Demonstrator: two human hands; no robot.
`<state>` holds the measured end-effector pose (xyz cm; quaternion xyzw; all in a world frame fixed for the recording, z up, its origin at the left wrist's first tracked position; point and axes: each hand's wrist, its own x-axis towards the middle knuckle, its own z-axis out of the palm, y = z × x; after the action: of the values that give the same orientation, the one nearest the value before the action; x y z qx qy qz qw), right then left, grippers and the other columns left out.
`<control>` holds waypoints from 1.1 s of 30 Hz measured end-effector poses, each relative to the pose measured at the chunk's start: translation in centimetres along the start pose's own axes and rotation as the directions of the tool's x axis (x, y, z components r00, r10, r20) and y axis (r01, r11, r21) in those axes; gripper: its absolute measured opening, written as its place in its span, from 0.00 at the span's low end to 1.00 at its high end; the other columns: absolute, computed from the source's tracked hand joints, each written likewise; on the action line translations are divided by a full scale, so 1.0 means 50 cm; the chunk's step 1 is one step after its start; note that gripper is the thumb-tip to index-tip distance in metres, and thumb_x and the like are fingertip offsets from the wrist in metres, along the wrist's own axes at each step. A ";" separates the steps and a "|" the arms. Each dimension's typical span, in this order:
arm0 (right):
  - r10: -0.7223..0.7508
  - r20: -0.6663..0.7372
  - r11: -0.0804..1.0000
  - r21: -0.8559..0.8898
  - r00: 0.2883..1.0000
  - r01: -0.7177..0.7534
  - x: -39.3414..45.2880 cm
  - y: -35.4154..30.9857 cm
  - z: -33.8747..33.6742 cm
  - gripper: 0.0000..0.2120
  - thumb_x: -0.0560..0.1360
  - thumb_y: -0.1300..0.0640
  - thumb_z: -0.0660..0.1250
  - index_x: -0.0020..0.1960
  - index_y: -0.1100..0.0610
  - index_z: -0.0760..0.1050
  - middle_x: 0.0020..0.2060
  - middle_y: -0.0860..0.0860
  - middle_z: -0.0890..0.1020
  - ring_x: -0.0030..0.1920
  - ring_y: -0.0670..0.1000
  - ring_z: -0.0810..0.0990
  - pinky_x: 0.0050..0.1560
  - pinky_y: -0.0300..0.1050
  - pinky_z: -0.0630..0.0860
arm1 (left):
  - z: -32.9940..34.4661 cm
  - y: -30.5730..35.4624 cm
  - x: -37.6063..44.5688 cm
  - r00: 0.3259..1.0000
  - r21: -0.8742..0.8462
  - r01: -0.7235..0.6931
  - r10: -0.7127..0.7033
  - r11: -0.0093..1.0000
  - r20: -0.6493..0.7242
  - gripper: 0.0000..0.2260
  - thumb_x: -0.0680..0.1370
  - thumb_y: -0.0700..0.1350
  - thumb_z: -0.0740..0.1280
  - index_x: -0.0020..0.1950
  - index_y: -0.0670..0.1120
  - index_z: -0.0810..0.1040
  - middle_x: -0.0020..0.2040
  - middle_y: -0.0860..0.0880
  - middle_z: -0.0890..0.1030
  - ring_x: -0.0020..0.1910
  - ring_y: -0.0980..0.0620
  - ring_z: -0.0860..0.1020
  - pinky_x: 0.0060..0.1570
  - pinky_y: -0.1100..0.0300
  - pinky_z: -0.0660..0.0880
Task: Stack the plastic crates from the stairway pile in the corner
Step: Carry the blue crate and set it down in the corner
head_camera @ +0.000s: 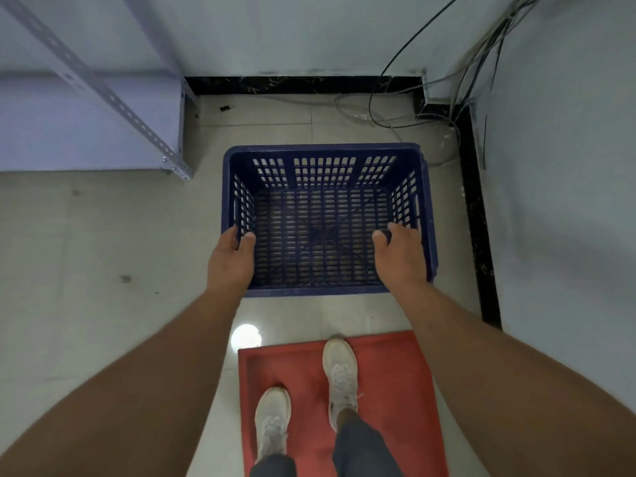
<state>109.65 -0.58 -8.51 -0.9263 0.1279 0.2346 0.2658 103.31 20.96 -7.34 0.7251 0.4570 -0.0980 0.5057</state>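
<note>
While both arms reach down, the blue crate (327, 218) sits upright near the room corner, mouth up, long axis running left to right, nothing inside. The left hand (231, 259) and right hand (401, 258) each curl loosely at a side rim; firm grip cannot be told.

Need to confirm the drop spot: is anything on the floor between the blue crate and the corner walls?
Loose cables lie on the floor in the corner beyond the blue crate, trailing down from the wall. Both the left hand and right hand are at the crate's side walls; nothing else blocks it.
</note>
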 end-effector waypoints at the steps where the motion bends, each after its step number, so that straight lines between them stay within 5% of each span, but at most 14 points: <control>1: 0.006 0.007 1.000 0.017 1.000 -0.006 -0.025 -0.006 -0.011 0.22 0.82 0.51 0.55 0.69 0.63 0.68 0.67 0.61 0.69 0.65 0.59 0.71 0.66 0.51 0.66 | -0.013 0.004 -0.021 1.000 -0.005 0.003 -0.003 1.000 0.003 0.23 0.80 0.50 0.59 0.74 0.45 0.64 0.70 0.44 0.71 0.66 0.45 0.71 0.65 0.54 0.67; 7: 0.038 0.028 0.989 0.139 0.999 -0.041 -0.157 -0.010 -0.080 0.21 0.82 0.49 0.54 0.70 0.59 0.68 0.64 0.58 0.72 0.64 0.57 0.71 0.63 0.50 0.67 | -0.096 0.024 -0.140 0.996 -0.055 0.003 0.002 0.998 0.092 0.22 0.79 0.51 0.60 0.73 0.47 0.65 0.66 0.45 0.74 0.61 0.46 0.75 0.64 0.47 0.71; 11: 0.076 -0.044 0.977 0.201 0.996 -0.065 -0.249 0.019 -0.115 0.16 0.81 0.48 0.51 0.48 0.54 0.74 0.50 0.57 0.74 0.51 0.54 0.74 0.50 0.45 0.67 | -0.161 0.024 -0.216 0.988 -0.004 -0.058 0.058 0.998 0.143 0.23 0.79 0.53 0.60 0.73 0.49 0.65 0.68 0.45 0.72 0.64 0.46 0.74 0.66 0.46 0.69; 13: 0.102 -0.090 0.975 0.207 0.991 -0.082 -0.312 0.024 -0.137 0.14 0.81 0.49 0.51 0.39 0.49 0.67 0.45 0.55 0.71 0.46 0.51 0.70 0.46 0.43 0.63 | -0.190 0.021 -0.255 0.983 0.007 -0.069 0.067 0.998 0.169 0.23 0.79 0.53 0.59 0.73 0.50 0.65 0.69 0.45 0.72 0.64 0.46 0.73 0.66 0.45 0.68; 18: 0.173 -0.135 0.944 0.306 0.976 -0.125 -0.483 0.016 -0.170 0.19 0.82 0.52 0.51 0.53 0.64 0.75 0.45 0.56 0.76 0.46 0.54 0.74 0.45 0.43 0.64 | -0.249 0.010 -0.347 0.965 0.038 -0.104 0.091 0.994 0.247 0.23 0.79 0.53 0.60 0.73 0.49 0.65 0.68 0.44 0.73 0.65 0.45 0.73 0.67 0.46 0.68; 26: 0.311 -0.197 0.896 0.387 0.930 -0.218 -0.662 0.032 -0.162 0.21 0.83 0.50 0.50 0.58 0.65 0.74 0.57 0.61 0.78 0.57 0.59 0.76 0.46 0.41 0.62 | -0.273 -0.015 -0.454 0.918 0.093 -0.166 0.119 0.982 0.377 0.23 0.78 0.54 0.61 0.72 0.50 0.66 0.69 0.47 0.71 0.66 0.46 0.72 0.68 0.47 0.67; 29: 0.342 -0.231 0.880 0.419 0.911 -0.224 -0.720 0.053 -0.159 0.22 0.83 0.50 0.50 0.56 0.65 0.75 0.52 0.60 0.78 0.53 0.58 0.76 0.45 0.41 0.61 | -0.273 -0.026 -0.489 0.890 0.092 -0.211 0.153 0.973 0.430 0.23 0.77 0.54 0.62 0.72 0.52 0.67 0.69 0.48 0.72 0.65 0.47 0.72 0.67 0.47 0.67; 33: 0.395 -0.269 0.852 0.464 0.878 -0.241 -0.804 0.102 -0.144 0.20 0.82 0.49 0.50 0.36 0.55 0.68 0.39 0.54 0.73 0.44 0.53 0.72 0.44 0.43 0.62 | -0.276 -0.056 -0.537 0.845 0.109 -0.277 0.188 0.955 0.501 0.25 0.77 0.56 0.61 0.73 0.52 0.65 0.70 0.49 0.70 0.67 0.47 0.71 0.68 0.47 0.67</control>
<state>75.96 -4.28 14.87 -0.8397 0.3746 0.0722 0.3866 81.63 17.38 13.53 0.7694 0.2135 -0.2546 0.5456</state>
